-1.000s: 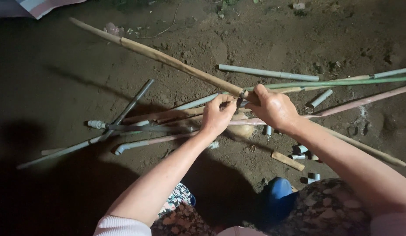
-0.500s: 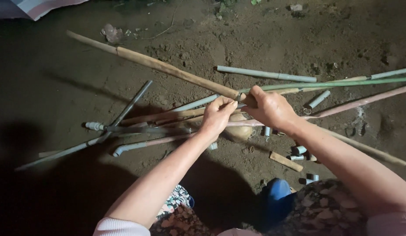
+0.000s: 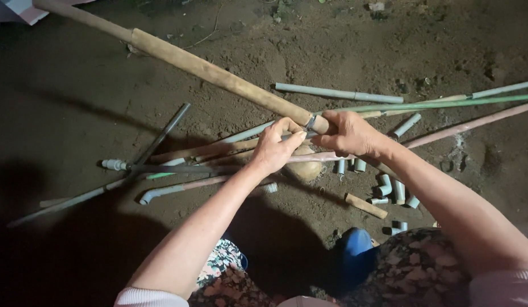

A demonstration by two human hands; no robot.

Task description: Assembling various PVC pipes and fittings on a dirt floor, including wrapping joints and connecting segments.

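A long tan wooden pole (image 3: 218, 77) slants from the top left down to the middle of the view, with a thin metal ring (image 3: 310, 121) near its lower end. My right hand (image 3: 349, 133) is closed around that lower end, just right of the ring. My left hand (image 3: 275, 149) reaches in from the lower left, its fingertips pinched at the pole's end beside the ring. Both hands hover above a heap of pipes and sticks on the dirt ground.
Grey plastic pipes (image 3: 337, 94), a dark rod (image 3: 161, 136), a thin green stick (image 3: 445, 104) and a pinkish pole (image 3: 474, 122) lie crossed on the soil. Several short pipe pieces (image 3: 397, 192) and a round tan lump (image 3: 305, 169) lie under the hands. A blue shoe (image 3: 355, 241) is below.
The pole's far end has swung up toward the top left and looks nearer and larger. Both hands have stayed at its lower end.
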